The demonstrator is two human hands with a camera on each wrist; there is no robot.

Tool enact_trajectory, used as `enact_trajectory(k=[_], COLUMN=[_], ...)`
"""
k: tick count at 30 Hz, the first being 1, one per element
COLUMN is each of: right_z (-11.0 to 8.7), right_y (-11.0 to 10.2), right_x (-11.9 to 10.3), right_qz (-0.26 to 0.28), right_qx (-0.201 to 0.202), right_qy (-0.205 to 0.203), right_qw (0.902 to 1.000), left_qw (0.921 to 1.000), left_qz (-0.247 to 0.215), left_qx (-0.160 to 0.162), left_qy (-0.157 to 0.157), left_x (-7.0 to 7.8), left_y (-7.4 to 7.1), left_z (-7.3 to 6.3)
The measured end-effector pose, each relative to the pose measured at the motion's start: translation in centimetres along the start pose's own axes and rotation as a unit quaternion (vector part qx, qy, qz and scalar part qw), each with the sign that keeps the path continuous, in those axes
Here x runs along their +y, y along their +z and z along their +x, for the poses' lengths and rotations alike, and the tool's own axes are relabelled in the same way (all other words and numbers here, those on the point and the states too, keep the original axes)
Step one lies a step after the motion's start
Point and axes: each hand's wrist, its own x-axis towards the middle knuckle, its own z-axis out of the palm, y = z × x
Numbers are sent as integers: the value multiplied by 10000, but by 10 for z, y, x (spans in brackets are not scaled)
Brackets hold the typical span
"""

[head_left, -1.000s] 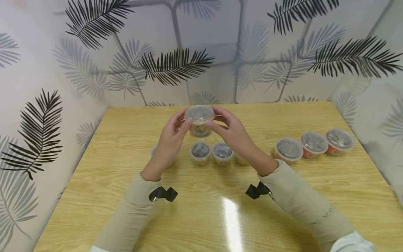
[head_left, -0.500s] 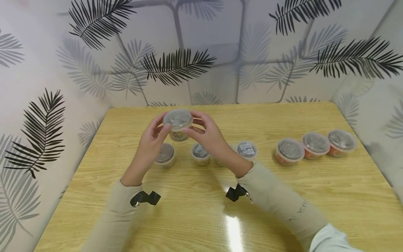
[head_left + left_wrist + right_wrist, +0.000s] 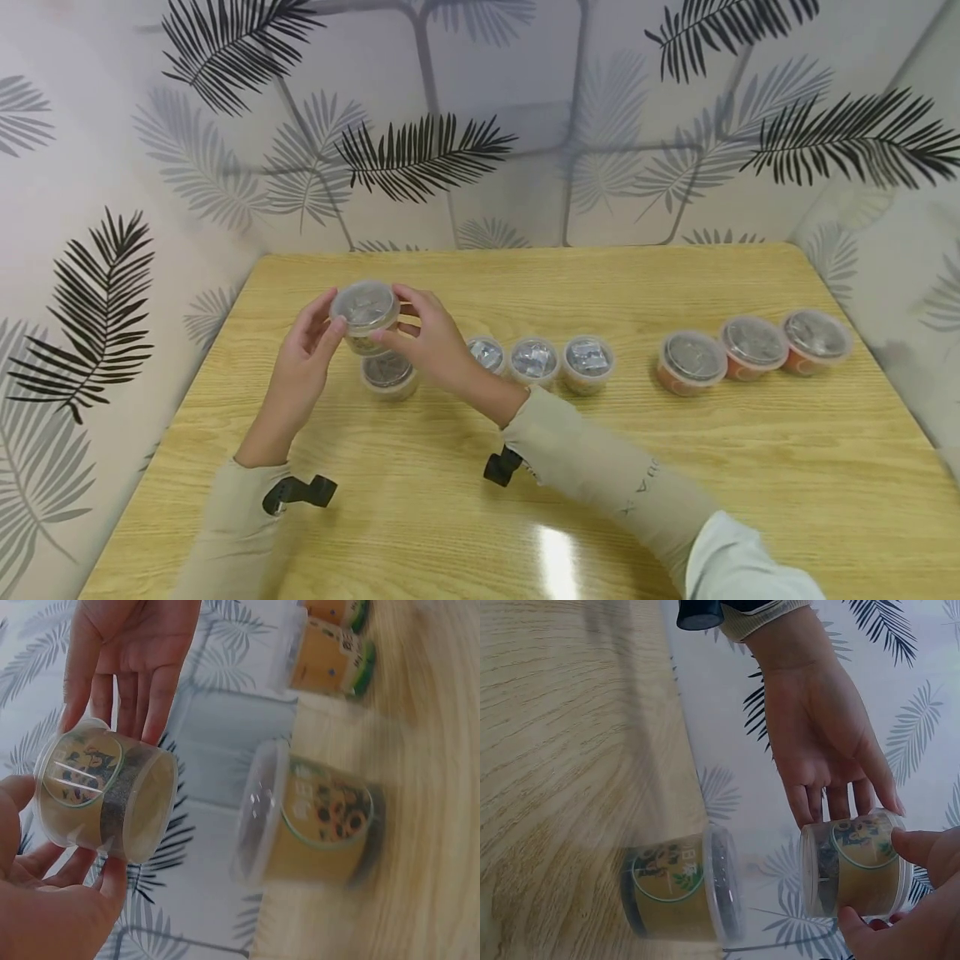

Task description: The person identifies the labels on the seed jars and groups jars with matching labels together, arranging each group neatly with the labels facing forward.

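In the head view, my left hand (image 3: 296, 367) and right hand (image 3: 435, 342) grip a round lidded plastic tub (image 3: 365, 310) from opposite sides, thumbs at the near side. It is raised above the table and has a clear lid; the left wrist view shows a tan printed band round its wall. Just below it, a similar lidded tub (image 3: 388, 372) stands on the table, apart from the held one in the left wrist view. My right forearm partly covers a row of three smaller lidded tubs, the rightmost tub (image 3: 588, 364) showing most fully.
Three reddish-orange lidded tubs stand in a slanting row on the right, the nearest tub (image 3: 692, 362) being leftmost. The wooden table (image 3: 420, 508) meets a leaf-patterned wall covering (image 3: 510, 200) at its back edge.
Both hands have carried the tub left and slightly nearer, from the middle of the table to above the leftmost standing tub. More of the smaller tubs show now.
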Motion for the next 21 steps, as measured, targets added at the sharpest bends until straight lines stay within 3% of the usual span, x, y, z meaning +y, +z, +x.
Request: enact_trajectory(k=[9,16,21], right_z=[13,20,23], right_y=[30,46,54], right_x=[19,22,23], right_qz=[-497,-795,-1126], right_qx=[-249,-510,-711], right_qy=[42,158,238], right_qw=[9984,9954,9908], left_qw=[9998,9996,9986], left_qz=[77,-93,-145], left_qx=[194,231,435], left_qy=[-54,-148,-259], left_x=[-18,-33,-39], left_y=[-20,-31,-35], left_z=[-13,-19,-23])
